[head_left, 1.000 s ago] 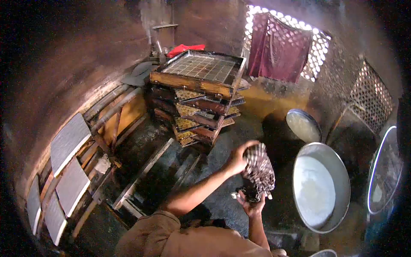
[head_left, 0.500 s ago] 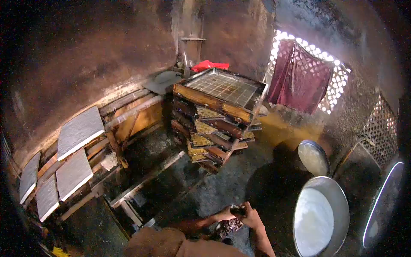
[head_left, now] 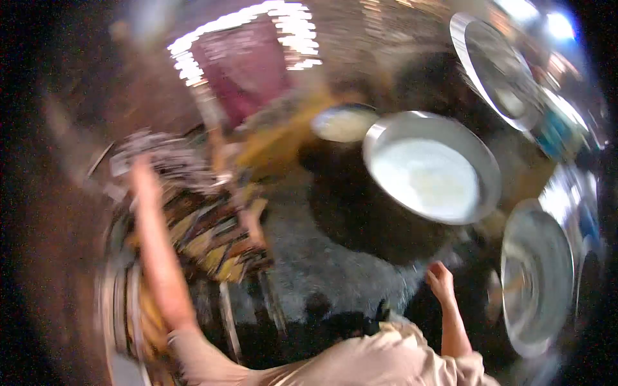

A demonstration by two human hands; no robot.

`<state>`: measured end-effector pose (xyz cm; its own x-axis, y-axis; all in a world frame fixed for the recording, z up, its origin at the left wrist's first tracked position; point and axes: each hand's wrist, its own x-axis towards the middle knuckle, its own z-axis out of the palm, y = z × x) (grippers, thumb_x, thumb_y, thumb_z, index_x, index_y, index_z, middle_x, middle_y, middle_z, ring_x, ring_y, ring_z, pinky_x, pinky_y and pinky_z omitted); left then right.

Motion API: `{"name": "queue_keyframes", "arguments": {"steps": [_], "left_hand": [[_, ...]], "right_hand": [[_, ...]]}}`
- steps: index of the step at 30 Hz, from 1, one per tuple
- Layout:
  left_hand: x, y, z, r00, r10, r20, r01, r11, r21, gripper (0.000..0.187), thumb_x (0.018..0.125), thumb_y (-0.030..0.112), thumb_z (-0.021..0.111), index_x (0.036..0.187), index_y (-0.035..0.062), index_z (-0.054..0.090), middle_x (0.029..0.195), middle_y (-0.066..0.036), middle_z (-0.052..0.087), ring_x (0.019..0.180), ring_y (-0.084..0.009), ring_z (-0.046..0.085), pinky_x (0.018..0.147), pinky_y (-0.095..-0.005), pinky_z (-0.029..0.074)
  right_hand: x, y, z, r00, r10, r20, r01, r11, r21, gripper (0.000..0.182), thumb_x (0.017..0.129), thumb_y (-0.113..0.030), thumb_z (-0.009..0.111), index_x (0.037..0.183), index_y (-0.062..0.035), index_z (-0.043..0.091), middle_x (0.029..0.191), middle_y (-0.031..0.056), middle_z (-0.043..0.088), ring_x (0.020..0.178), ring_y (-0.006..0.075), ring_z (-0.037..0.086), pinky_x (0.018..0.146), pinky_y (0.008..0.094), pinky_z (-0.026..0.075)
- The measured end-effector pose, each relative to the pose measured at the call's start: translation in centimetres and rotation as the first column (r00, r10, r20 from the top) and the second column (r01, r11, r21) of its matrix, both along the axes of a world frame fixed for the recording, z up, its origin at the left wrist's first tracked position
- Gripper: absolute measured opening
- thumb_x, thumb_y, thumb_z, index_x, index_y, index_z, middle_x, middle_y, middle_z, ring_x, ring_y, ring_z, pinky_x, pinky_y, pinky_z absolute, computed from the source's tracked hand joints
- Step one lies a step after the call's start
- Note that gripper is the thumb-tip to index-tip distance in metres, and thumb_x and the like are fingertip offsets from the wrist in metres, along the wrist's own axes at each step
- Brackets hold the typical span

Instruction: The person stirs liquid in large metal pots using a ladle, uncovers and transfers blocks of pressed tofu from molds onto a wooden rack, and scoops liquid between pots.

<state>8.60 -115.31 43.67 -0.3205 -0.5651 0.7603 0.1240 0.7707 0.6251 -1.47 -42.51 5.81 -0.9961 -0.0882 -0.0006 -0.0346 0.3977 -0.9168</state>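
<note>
My left hand (head_left: 144, 172), smeared by motion, reaches to the top of the tray stack (head_left: 215, 235). A crumpled grey-purple patterned cloth (head_left: 170, 154) lies there, at or under the hand; whether the fingers grip it cannot be made out. My right hand (head_left: 440, 280) hangs over the dark floor, fingers curled in, with nothing visible in them. Nearest to it is a wide metal basin (head_left: 434, 177) holding white liquid.
A smaller round vessel (head_left: 344, 123) stands behind the basin. At the right are another metal basin (head_left: 537, 276) and a large round pan (head_left: 492, 71). A maroon cloth (head_left: 241, 71) hangs over the perforated window. Wooden slats (head_left: 122, 309) are at the lower left.
My view has swung right. The hands, together on the crumpled cloth before, are now apart: the left is out at the tray stack with the cloth, the right off to the right without it.
</note>
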Motion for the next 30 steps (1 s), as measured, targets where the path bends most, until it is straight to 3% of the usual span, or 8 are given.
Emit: {"name": "queue_keyframes", "arguments": {"steps": [9, 12, 15, 21, 25, 28, 29, 30], "left_hand": [[-17.1, -15.0, -6.7, 0.802, 0.458, 0.383, -0.346, 0.879, -0.327, 0.032, 0.085, 0.017, 0.053, 0.111, -0.0004, 0.055, 0.1, -0.011, 0.058, 0.086, -0.025, 0.055, 0.079, -0.0377, 0.044], [-24.2, -10.3, -11.8, 0.914, 0.101, 0.394, -0.004, 0.971, -0.24, 0.036, 0.084, 0.015, 0.056, 0.115, -0.0021, 0.054, 0.106, -0.013, 0.059, 0.09, -0.0274, 0.058, 0.083, -0.0389, 0.045], [-30.3, 2.8, -14.9, 0.666, -0.526, 0.528, 0.513, 0.838, 0.187, 0.027, 0.084, 0.014, 0.059, 0.107, -0.0001, 0.057, 0.1, -0.006, 0.058, 0.077, -0.0149, 0.056, 0.068, -0.0255, 0.046], [-29.9, 31.4, -21.8, 0.274, -0.713, 0.645, 0.634, 0.639, 0.437, 0.026, 0.086, 0.022, 0.059, 0.108, 0.009, 0.056, 0.093, -0.002, 0.06, 0.074, -0.0111, 0.057, 0.06, -0.0241, 0.044], [-26.5, 35.2, -35.4, 0.22, -0.827, 0.517, 0.375, 0.561, 0.738, 0.022, 0.084, 0.015, 0.058, 0.105, 0.0085, 0.058, 0.083, -0.003, 0.062, 0.063, -0.0104, 0.059, 0.051, -0.0229, 0.044], [-18.9, 33.9, -46.7, 0.366, -0.791, 0.491, -0.157, 0.467, 0.87, 0.019, 0.082, 0.012, 0.057, 0.1, 0.0111, 0.056, 0.067, 0.0, 0.052, 0.049, -0.0102, 0.051, 0.038, -0.0243, 0.034], [-14.9, 32.1, -50.0, 0.367, -0.786, 0.497, -0.297, 0.407, 0.864, 0.019, 0.082, 0.015, 0.056, 0.1, 0.0117, 0.056, 0.066, 0.0, 0.049, 0.046, -0.0117, 0.048, 0.036, -0.0255, 0.032], [-10.2, 30.2, -53.8, 0.364, -0.794, 0.487, -0.426, 0.323, 0.845, 0.019, 0.082, 0.018, 0.056, 0.1, 0.0122, 0.055, 0.064, -0.001, 0.047, 0.043, -0.0132, 0.044, 0.035, -0.0267, 0.029]], "right_hand": [[12.9, 6.9, -4.6, 0.863, -0.436, 0.255, 0.378, 0.893, 0.246, 0.028, 0.074, -0.017, 0.059, 0.096, -0.0004, 0.061, 0.089, 0.0156, 0.066, 0.083, 0.0274, 0.064, 0.075, 0.0361, 0.05], [11.0, 10.9, -4.9, 0.867, -0.479, 0.14, 0.409, 0.842, 0.351, 0.027, 0.072, -0.016, 0.058, 0.093, 0.0, 0.063, 0.089, 0.019, 0.065, 0.084, 0.0312, 0.063, 0.076, 0.0381, 0.05], [6.8, 16.9, -2.9, 0.876, -0.449, -0.176, 0.465, 0.689, 0.557, 0.028, 0.067, -0.01, 0.06, 0.094, -0.0031, 0.063, 0.091, 0.0174, 0.062, 0.089, 0.0323, 0.06, 0.078, 0.041, 0.048], [-1.6, 29.1, 0.9, 1.0, -0.019, 0.021, -0.024, -0.134, 0.991, 0.042, 0.074, -0.034, 0.061, 0.107, -0.0098, 0.059, 0.109, 0.0084, 0.055, 0.113, 0.0265, 0.045, 0.103, 0.0497, 0.024], [-4.3, 34.0, -4.0, 0.92, -0.073, 0.384, -0.391, -0.191, 0.9, 0.023, 0.081, -0.026, 0.052, 0.092, -0.0121, 0.066, 0.081, 0.0077, 0.063, 0.088, 0.0277, 0.06, 0.101, 0.0588, 0.019], [-2.9, 39.6, -12.3, 0.96, 0.214, 0.178, -0.163, -0.083, 0.983, 0.017, 0.074, -0.022, 0.056, 0.07, -0.0084, 0.065, 0.077, 0.01, 0.062, 0.08, 0.0247, 0.057, 0.078, 0.0495, 0.036], [-2.5, 39.7, -10.9, 0.843, 0.368, -0.393, 0.273, 0.336, 0.901, 0.014, 0.071, -0.022, 0.058, 0.068, -0.0098, 0.063, 0.076, 0.0099, 0.06, 0.077, 0.0256, 0.054, 0.076, 0.0431, 0.039], [-4.0, 36.0, -4.1, 0.948, 0.315, -0.043, 0.009, 0.108, 0.994, 0.011, 0.063, -0.021, 0.064, 0.065, -0.0104, 0.063, 0.071, 0.0092, 0.061, 0.074, 0.0253, 0.057, 0.074, 0.0387, 0.042]]}}
